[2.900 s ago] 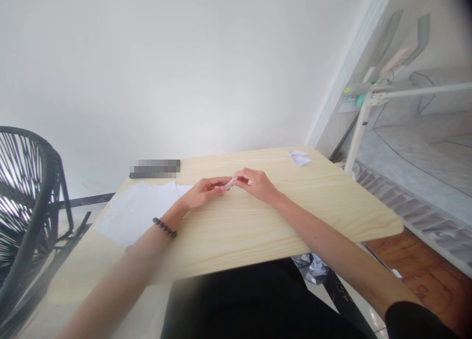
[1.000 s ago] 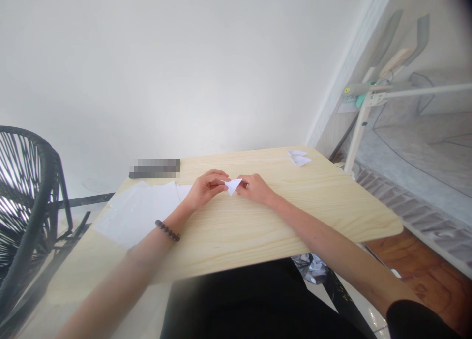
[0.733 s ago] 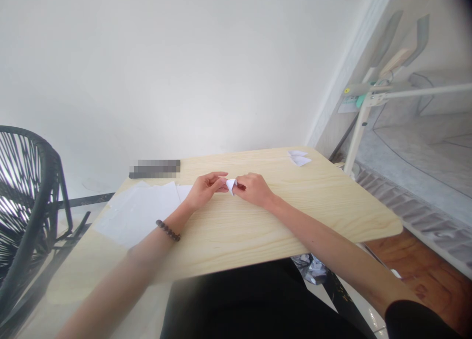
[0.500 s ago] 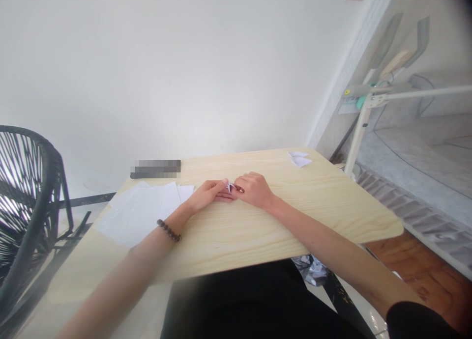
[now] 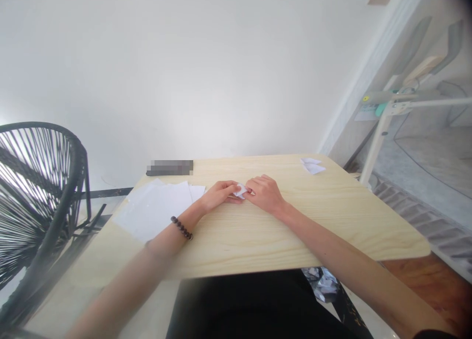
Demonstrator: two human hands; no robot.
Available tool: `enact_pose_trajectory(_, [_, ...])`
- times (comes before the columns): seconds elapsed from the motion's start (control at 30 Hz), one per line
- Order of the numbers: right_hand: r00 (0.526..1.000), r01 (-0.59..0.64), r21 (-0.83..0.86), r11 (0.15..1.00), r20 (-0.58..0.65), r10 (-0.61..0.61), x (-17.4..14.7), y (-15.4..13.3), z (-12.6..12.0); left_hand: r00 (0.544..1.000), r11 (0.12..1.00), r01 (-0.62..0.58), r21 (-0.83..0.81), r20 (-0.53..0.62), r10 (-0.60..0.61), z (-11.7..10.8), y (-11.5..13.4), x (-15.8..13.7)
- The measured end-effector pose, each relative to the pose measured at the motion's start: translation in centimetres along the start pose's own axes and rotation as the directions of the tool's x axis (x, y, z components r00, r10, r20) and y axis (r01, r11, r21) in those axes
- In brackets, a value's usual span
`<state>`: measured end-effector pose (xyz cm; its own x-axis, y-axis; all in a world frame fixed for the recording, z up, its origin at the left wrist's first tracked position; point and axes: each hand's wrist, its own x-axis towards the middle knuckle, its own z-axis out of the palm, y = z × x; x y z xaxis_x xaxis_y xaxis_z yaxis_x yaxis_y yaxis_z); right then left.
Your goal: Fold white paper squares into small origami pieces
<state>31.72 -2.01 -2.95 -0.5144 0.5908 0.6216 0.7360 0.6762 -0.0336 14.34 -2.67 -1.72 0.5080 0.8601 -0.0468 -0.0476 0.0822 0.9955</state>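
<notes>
A small folded piece of white paper [image 5: 240,189] is held between my two hands, just above the middle of the wooden table [image 5: 236,245]. My left hand [image 5: 222,193] pinches its left side between thumb and fingers. On the other side, my right hand [image 5: 266,193] has its curled fingers closed on the paper's right edge. Parts of the paper are covered by my fingers. White paper sheets [image 5: 158,206] lie to the left, partly under my left forearm, which wears a dark beaded bracelet.
A folded paper shape [image 5: 312,166] lies at the table's far right. At the back left sits a dark, pixelated long object [image 5: 170,168]. A black woven chair [image 5: 44,182] stands to the left, a white metal frame [image 5: 379,132] to the right. The wall rises behind the table.
The paper has turned in my fingers and now shows a broader white face. My view has shifted slightly to the left, so the table and things on it appear further right.
</notes>
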Motion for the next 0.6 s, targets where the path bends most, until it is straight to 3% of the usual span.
enact_pose_trajectory(0.13, [1.000,-0.029,0.034,0.999,-0.005,0.029,0.1,0.0,-0.1,0.999,0.999,-0.032,0.041,-0.027,0.033,-0.2,0.0,0.0])
enact_pose_trajectory(0.3, [0.995,-0.079,0.178,0.981,0.075,0.066,-0.2,0.2,-0.5,0.994,0.993,-0.062,0.096,-0.087,0.070,-0.9,-0.2,0.1])
enact_pose_trajectory(0.47, [0.977,-0.189,0.434,0.881,0.175,0.124,-0.4,0.7,-0.5,0.979,0.972,-0.151,0.179,-0.111,0.173,-1.5,-0.4,0.3])
enact_pose_trajectory(0.6, [0.972,-0.224,0.495,0.839,0.174,0.157,-0.3,0.6,-0.4,0.969,0.942,-0.208,0.263,-0.073,0.235,-1.3,-0.4,0.2])
